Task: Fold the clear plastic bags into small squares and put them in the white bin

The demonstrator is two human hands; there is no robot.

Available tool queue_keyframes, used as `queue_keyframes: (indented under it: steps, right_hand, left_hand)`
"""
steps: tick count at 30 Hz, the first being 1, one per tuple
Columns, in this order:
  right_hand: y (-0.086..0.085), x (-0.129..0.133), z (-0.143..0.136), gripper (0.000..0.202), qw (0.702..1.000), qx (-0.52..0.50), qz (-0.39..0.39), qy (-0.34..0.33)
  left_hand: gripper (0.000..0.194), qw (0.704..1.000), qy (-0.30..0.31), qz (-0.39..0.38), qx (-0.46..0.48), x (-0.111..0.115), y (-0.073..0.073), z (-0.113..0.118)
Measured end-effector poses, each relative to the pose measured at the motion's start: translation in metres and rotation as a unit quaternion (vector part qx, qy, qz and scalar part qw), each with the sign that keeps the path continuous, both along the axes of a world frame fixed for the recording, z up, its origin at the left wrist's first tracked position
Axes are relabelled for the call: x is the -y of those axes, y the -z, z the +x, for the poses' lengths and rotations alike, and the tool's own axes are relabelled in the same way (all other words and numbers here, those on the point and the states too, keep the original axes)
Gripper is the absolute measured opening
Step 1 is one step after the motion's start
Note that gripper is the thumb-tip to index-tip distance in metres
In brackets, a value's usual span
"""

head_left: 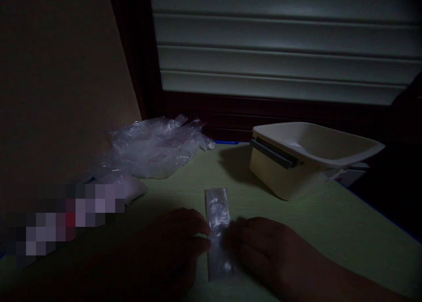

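A clear plastic bag (218, 214), folded into a narrow strip, lies flat on the pale green tabletop (184, 192). At its left edge is my left hand (180, 245), fingertips touching the plastic and a small gap showing between the fingers. My right hand (263, 249) lies low along the right edge, its fingers stretched toward the strip and touching it. Neither hand is visibly closed around the plastic. Both are dim, and the undersides of the fingers are hidden.
A heap of crumpled clear plastic bags (154, 148) sits at the back left, against the wall (66, 73). To the back right stands a cream plastic bin (280, 170) with a grey handle. Slatted panels (280, 56) rise behind the table. A blurred-out patch covers the left side.
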State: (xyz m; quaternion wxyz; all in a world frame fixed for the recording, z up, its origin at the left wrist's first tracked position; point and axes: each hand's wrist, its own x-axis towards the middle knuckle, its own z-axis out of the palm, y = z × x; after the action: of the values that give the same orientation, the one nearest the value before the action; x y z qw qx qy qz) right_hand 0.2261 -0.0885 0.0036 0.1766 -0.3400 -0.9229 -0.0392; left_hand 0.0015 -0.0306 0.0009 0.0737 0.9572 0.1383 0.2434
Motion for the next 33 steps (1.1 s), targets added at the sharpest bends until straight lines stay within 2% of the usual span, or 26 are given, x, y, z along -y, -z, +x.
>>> queue_keyframes:
  steps: [3, 7, 10, 13, 17, 22, 25, 29, 32, 33]
  right_hand:
    - [0.002, -0.002, -0.001, 0.025, 0.995, -0.065, -0.061, 0.038]
    - [0.002, -0.001, -0.002, 0.023, 0.983, -0.124, -0.125, 0.047]
    - [-0.001, 0.001, -0.004, 0.022, 0.981, -0.129, -0.132, 0.054]
    - [-0.005, 0.005, -0.006, 0.02, 0.978, -0.123, -0.15, 0.073]
    - [-0.01, 0.008, -0.006, 0.021, 0.974, -0.121, -0.167, 0.093]
    - [-0.004, 0.004, -0.006, 0.015, 0.973, -0.152, -0.15, 0.083]
    - [0.0, 0.002, -0.009, 0.013, 0.971, -0.178, -0.149, 0.065]
    - [0.001, 0.003, -0.013, 0.016, 0.954, -0.214, -0.186, 0.095]
    - [0.003, 0.003, -0.013, 0.01, 0.93, -0.252, -0.238, 0.123]
    - [0.004, 0.003, -0.013, 0.014, 0.921, -0.265, -0.256, 0.129]
  left_hand:
    - [0.022, 0.999, 0.028, -0.044, -0.001, -0.003, -0.001, 0.001]
    - [0.012, 0.997, 0.025, -0.063, 0.02, -0.008, 0.006, 0.004]
    - [0.011, 0.998, 0.016, -0.053, 0.025, -0.008, 0.01, 0.006]
    - [0.015, 0.999, -0.012, -0.045, 0.014, -0.005, 0.008, 0.008]
    - [0.018, 0.998, -0.018, -0.049, 0.028, -0.002, 0.007, 0.009]
    - [0.013, 0.995, -0.007, -0.065, 0.078, -0.005, 0.016, 0.01]
    - [0.011, 0.993, -0.009, -0.081, 0.087, -0.007, 0.016, 0.01]
    - [0.009, 0.99, -0.031, -0.122, 0.061, -0.009, 0.01, 0.01]
    - [0.013, 0.988, -0.034, -0.137, 0.061, -0.012, 0.009, 0.012]
    - [0.015, 0.988, -0.033, -0.14, 0.06, -0.012, 0.009, 0.012]
